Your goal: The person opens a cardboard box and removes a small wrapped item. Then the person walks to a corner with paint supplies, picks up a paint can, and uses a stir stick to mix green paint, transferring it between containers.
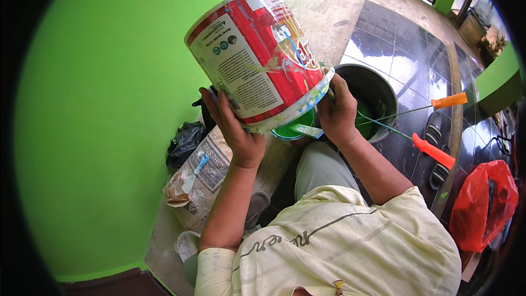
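Observation:
Both hands hold up a red and white paint bucket [253, 60], smeared with dried paint and tilted, its label print upside down. My left hand [238, 136] grips the near side by the paint-stained rim. At the right end of that rim, my right hand [337, 111] is closed round the edge, some fingers hidden behind it. Below the bucket, partly covered by it, is a container of green paint [298, 123] with a paint-covered flat brush or scraper [308, 130] across its edge. The bucket's inside is hidden from this view.
To the right stands a black bucket [383, 90] with two orange-handled rollers [433, 151] sticking out. A paper sack [205, 178] with a blue-handled tool [197, 171] and a black bag [186, 142] lie along the green wall [109, 120]. Sandals [438, 175] and a red bag [482, 208] are farther right.

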A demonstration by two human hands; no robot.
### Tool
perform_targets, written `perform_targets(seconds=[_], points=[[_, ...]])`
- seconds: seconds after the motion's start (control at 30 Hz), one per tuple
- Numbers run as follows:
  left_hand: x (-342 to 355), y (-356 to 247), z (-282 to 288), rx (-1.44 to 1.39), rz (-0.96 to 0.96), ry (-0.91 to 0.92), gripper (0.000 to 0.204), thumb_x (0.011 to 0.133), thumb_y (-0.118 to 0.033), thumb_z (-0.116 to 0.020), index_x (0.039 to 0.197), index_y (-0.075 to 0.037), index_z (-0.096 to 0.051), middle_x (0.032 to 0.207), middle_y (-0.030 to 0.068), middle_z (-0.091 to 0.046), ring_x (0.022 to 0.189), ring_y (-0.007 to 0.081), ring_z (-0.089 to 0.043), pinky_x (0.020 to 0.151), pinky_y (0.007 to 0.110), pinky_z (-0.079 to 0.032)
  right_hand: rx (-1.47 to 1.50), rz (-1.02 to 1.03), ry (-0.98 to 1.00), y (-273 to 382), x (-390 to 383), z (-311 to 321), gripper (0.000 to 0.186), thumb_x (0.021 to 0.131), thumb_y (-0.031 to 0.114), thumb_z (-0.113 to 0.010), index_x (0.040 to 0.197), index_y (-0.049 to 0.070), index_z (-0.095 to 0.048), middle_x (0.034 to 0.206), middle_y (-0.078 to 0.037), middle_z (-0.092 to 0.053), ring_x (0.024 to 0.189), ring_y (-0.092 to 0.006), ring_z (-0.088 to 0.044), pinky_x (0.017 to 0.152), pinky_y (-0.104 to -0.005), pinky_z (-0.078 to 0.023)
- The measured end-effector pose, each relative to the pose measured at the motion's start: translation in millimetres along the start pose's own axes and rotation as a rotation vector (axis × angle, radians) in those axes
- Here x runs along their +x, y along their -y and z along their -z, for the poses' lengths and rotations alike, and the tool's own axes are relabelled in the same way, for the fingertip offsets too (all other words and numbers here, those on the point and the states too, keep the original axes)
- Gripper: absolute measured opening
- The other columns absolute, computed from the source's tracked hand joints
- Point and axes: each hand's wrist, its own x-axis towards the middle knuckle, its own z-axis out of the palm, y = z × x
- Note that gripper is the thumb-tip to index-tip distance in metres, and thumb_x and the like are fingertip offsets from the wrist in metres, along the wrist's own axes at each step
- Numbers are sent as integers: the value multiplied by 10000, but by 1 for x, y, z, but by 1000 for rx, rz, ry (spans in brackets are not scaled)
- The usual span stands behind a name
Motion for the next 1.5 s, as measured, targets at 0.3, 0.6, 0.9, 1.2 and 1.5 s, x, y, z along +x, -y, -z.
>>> perform_targets(seconds=[0.3,0.6,0.9,1.2,1.5], points=[[-7,6,-4,5,25,-11,880,1020,-557,-572,1619,-5,-236,1667,370,-104,1544,551,-161,1224,594,-226,-42,17,10,-8,-2,-5,426,865,-55,-691,1276,11,-602,1023,-224,-725,900,-378,-750,756,-396,-584],[-12,9,-5,11,49,-13,834,991,-355,-679,1607,-8,-237,1667,353,-148,1541,522,-205,1216,569,-249,-20,-17,27,-12,-5,-9,416,861,-54,-688,1265,8,-608,1019,-222,-723,905,-379,-749,765,-400,-583],[-8,11,-6,-49,33,-57,873,1008,-522,-616,1603,0,-247,1656,390,-114,1546,550,-156,1226,591,-225,-20,12,22,-5,0,-7,426,864,-53,-700,1275,7,-606,1014,-219,-719,897,-370,-747,764,-391,-578],[0,6,-5,-111,49,-106,879,991,-517,-646,1593,-7,-260,1655,386,-120,1544,537,-182,1184,557,-335,-27,44,-12,5,7,-2,433,870,-39,-709,1288,9,-609,1020,-203,-734,900,-345,-758,782,-376,-582],[12,4,-5,-131,26,-125,885,984,-528,-655,1589,-12,-267,1651,396,-116,1537,528,-220,1155,523,-380,0,21,-7,8,13,2,439,875,-37,-709,1299,9,-607,1013,-187,-744,904,-312,-766,784,-364,-583]])
